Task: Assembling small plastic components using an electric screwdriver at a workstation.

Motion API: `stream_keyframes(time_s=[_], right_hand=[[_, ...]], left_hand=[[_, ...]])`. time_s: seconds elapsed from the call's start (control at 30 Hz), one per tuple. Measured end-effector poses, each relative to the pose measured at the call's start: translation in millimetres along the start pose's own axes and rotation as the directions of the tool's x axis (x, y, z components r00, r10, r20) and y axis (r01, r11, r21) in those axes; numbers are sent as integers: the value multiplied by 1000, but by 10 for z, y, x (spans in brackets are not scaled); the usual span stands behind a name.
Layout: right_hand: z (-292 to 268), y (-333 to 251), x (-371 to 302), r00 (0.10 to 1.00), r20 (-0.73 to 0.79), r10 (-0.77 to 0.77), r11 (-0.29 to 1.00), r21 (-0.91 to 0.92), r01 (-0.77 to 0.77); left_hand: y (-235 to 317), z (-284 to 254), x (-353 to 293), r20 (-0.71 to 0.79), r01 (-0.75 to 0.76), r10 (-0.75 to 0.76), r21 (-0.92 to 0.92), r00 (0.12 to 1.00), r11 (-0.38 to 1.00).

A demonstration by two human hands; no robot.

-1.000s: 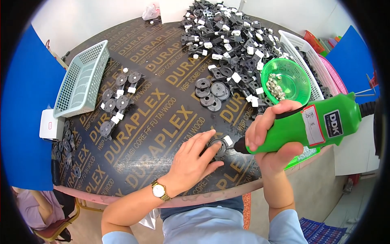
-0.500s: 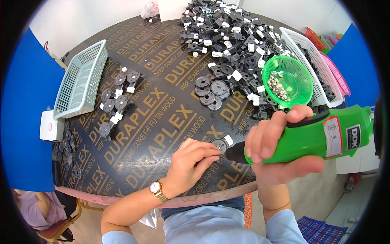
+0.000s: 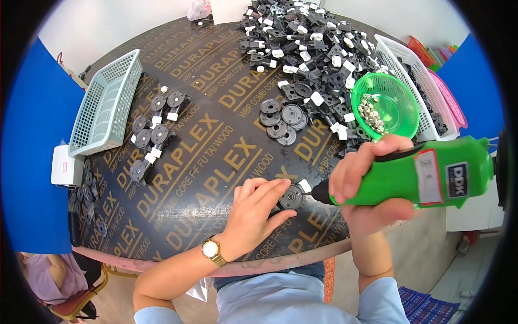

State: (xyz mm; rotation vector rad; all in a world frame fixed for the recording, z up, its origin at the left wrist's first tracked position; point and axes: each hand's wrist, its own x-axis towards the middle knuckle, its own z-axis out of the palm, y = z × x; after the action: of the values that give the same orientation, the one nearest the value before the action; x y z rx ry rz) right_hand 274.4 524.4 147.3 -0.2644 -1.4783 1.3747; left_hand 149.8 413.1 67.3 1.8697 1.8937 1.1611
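My left hand [image 3: 254,215], with a gold watch on its wrist, lies around the left side of a black wheel part [image 3: 291,197] on the table. Its fingers press along the upper edge and the thumb is apart below; the part's left end is hidden under them. A white tab [image 3: 305,186] sticks out at the part's upper right. My right hand [image 3: 372,183] is wrapped round a green power screwdriver [image 3: 431,173], held level. The dark tip points left at the wheel, just right of it; whether it touches cannot be made out.
Several loose black discs [image 3: 283,121] lie beyond the wheel, before a large heap of black-and-white parts [image 3: 307,54]. A green basket [image 3: 399,89] holds small metal pieces. Wheel assemblies [image 3: 158,134] lie at left beside a pale basket [image 3: 81,129]. Another person [image 3: 48,275] sits at lower left.
The screwdriver tip has drawn back rightward from the wheel's middle. My left fingers have parted from a pinch there and moved to the wheel's left side, uncovering its face.
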Motion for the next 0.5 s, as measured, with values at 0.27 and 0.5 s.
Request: stream_keyframes(time_s=[0.27,0.5], right_hand=[[-51,85,11,992,125,14,999,-39,-10],[118,150,-88,985,94,147,988,33,-151]], left_hand=[[-1,25,28,0,-4,4,23,1000,1000],[-12,27,24,13,18,-17,-44,1000,999]])
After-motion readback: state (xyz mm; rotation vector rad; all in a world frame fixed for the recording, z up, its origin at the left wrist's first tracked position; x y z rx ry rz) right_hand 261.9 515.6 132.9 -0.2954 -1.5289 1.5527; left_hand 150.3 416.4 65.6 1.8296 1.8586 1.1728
